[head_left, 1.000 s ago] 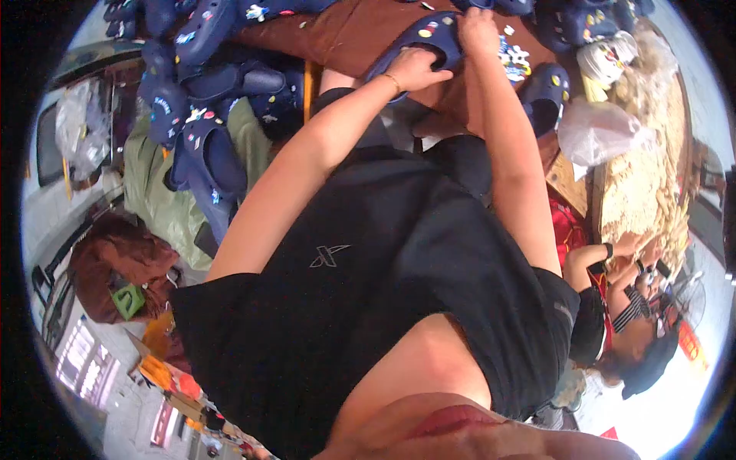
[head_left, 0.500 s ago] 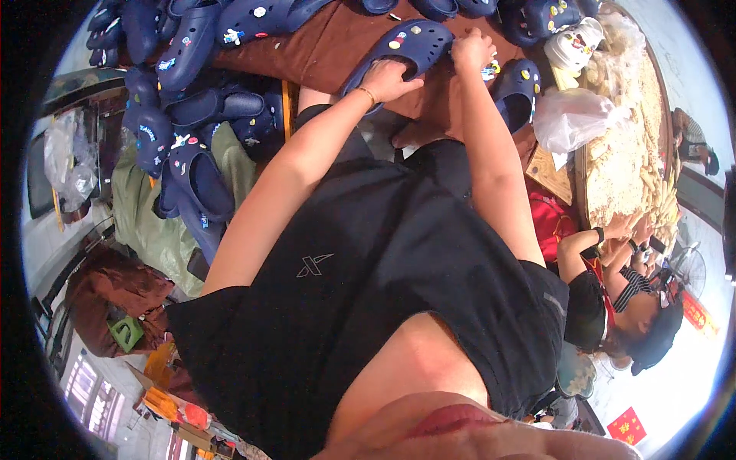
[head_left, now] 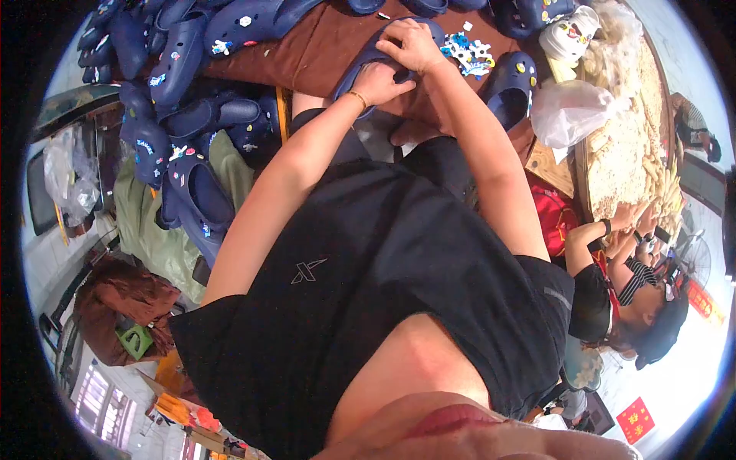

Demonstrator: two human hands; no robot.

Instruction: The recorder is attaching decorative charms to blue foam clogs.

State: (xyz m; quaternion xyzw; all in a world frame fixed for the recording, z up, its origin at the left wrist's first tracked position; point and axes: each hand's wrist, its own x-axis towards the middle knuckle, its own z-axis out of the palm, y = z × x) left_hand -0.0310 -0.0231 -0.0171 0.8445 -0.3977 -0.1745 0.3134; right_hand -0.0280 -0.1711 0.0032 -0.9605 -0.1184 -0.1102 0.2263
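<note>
A navy blue clog point(head_left: 366, 55) with holes lies over the brown cloth in front of me, mostly covered by my hands. My left hand point(head_left: 380, 84) grips it at the opening, and its fingers reach inside. On the upper of the clog rests my right hand point(head_left: 412, 47), its fingers bent and pressed together; whatever they pinch is hidden. Just right of that hand is a small pile of blue, white and yellow shoe charms point(head_left: 469, 55). Another navy clog point(head_left: 509, 90) with charms on it sits right of the pile.
Many navy clogs point(head_left: 178, 61) crowd the left side, some over a green sack point(head_left: 153, 238). At right are a white clog point(head_left: 569, 37), a clear plastic bag point(head_left: 571, 115) and a table heaped with pale pieces point(head_left: 625, 153). Other people point(head_left: 606, 284) work there.
My right hand has moved left from the charm pile onto the upper of the clog, uncovering the pile. My left hand stays at the clog's opening.
</note>
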